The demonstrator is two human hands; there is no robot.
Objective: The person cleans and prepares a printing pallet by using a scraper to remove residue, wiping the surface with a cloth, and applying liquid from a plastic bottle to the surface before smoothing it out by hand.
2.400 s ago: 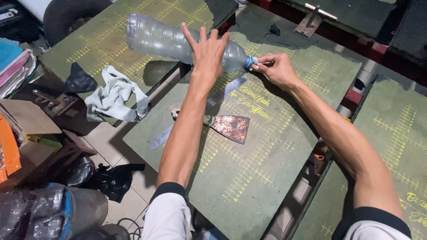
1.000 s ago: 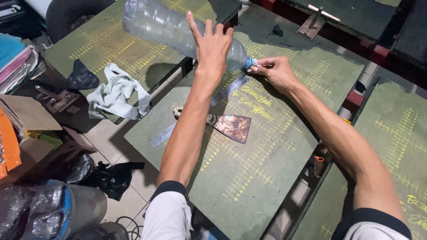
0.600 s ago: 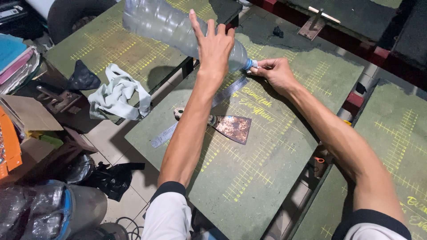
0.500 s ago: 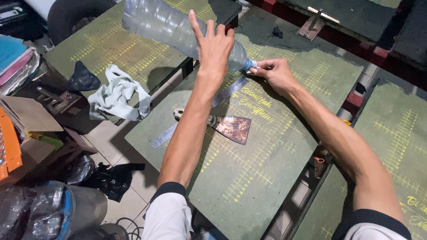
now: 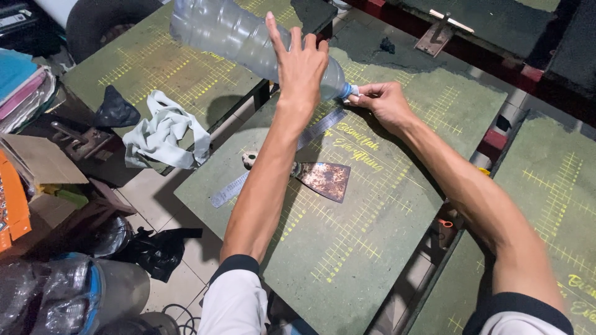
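Observation:
A large clear plastic bottle (image 5: 230, 37) is tilted with its neck down toward a green board (image 5: 372, 236). My left hand (image 5: 301, 59) presses on the bottle's shoulder, palm on it and fingers spread upward. My right hand (image 5: 385, 102) pinches the bottle's small blue and white cap (image 5: 349, 92) at the neck. Below my left forearm lie a rusty scraper (image 5: 320, 178) and a metal ruler (image 5: 273, 158) on the board.
A pale crumpled cloth (image 5: 161, 133) and a dark rag (image 5: 115, 110) lie on the left green board. Boxes, plastic bags and clutter fill the floor at the left. More green boards stand at the right and back, with gaps between them.
The bottle's body has been raised and tipped more steeply, its neck staying near the board. My left fingers have spread wider on it. My right hand stays on the cap.

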